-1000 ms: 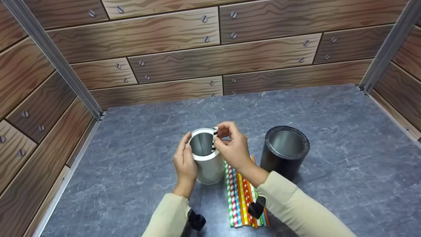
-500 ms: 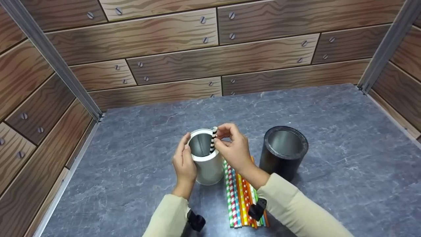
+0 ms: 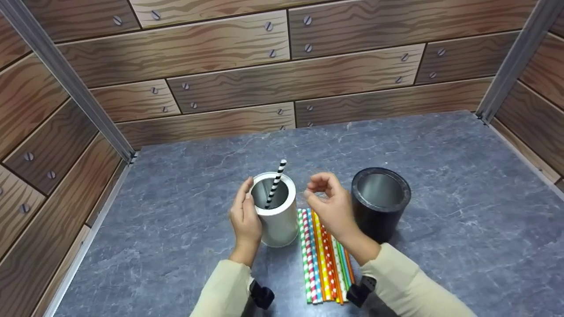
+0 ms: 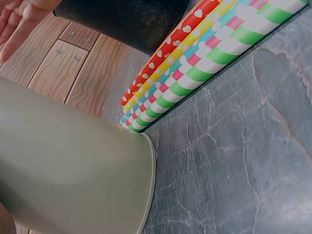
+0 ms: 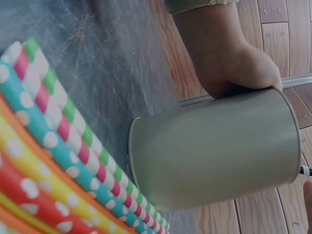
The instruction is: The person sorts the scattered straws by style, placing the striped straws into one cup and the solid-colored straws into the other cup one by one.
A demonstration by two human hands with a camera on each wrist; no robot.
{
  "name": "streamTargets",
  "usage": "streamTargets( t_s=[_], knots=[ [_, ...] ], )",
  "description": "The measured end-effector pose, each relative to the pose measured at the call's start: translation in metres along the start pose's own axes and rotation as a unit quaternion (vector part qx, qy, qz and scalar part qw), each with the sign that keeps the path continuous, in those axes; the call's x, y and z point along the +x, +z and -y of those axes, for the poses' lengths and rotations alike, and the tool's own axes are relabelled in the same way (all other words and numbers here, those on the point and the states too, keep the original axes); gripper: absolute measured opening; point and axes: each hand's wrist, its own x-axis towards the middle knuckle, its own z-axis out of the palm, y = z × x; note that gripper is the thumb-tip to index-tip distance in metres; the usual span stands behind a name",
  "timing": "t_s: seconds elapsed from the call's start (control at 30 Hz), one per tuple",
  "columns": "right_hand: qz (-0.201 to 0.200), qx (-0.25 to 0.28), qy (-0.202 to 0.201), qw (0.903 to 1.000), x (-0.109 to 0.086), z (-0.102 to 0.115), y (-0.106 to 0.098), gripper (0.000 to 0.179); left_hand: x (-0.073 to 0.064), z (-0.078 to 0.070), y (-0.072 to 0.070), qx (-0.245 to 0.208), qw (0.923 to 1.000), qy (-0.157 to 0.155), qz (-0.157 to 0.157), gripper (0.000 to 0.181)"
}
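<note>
A light grey can (image 3: 280,226) stands upright, with a black-and-white striped paper straw (image 3: 276,180) leaning inside and its top sticking out above the rim. My left hand (image 3: 245,218) rests along the can's left side, fingers fairly straight near the rim; in the right wrist view this hand (image 5: 243,68) lies against the wall, fingertips hidden. To the right of the can, my right hand (image 3: 332,207) hovers with loosely bent fingers and nothing between them. Under it lies a row of colourful paper straws (image 3: 326,268), striped, dotted and plain, partly covered by the right forearm.
A black can (image 3: 381,215) stands upright just right of my right hand, its inside visible from above. The grey marbled tabletop (image 3: 185,185) reaches back to wood-patterned walls (image 3: 233,88) on three sides.
My right hand has let go of the striped straw and moved right, away from the can. The straw now leans alone in the can. My left hand stays against the can.
</note>
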Motion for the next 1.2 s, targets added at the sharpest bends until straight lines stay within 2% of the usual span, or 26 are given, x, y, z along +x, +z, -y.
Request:
streamTargets(
  t_s=[0.27, 0.37, 0.47, 0.67, 0.8, 1.03, 1.2],
  knots=[
    [-0.002, -0.02, 0.032, 0.9993, -0.015, -0.001, -0.023, 0.025, 0.0, 0.001, 0.0, 0.001, 0.9999, 0.007, -0.012, 0.035],
    [0.001, -0.048, 0.03, 0.9984, -0.022, -0.002, -0.031, 0.024, 0.0, 0.001, 0.0, -0.002, 0.9999, 0.005, -0.014, 0.035],
    [0.003, -0.079, 0.044, 0.9959, -0.03, -0.003, -0.039, 0.022, -0.001, 0.002, 0.0, -0.004, 1.0, 0.0, -0.009, 0.035],
    [0.013, -0.115, 0.108, 0.9874, -0.047, -0.005, -0.052, 0.021, -0.001, 0.001, 0.001, -0.011, 0.9999, -0.007, -0.003, 0.036],
    [0.019, -0.126, 0.137, 0.9824, -0.056, -0.01, -0.058, 0.022, 0.0, 0.001, 0.001, -0.011, 0.9999, -0.005, -0.008, 0.035],
    [0.043, -0.155, 0.172, 0.9719, -0.065, -0.02, -0.062, 0.024, 0.0, -0.001, 0.001, -0.012, 0.9998, 0.003, -0.017, 0.034],
    [0.068, -0.205, 0.19, 0.9577, -0.067, -0.029, -0.062, 0.027, 0.0, -0.001, 0.001, -0.01, 0.9998, 0.004, -0.016, 0.035]
  ],
)
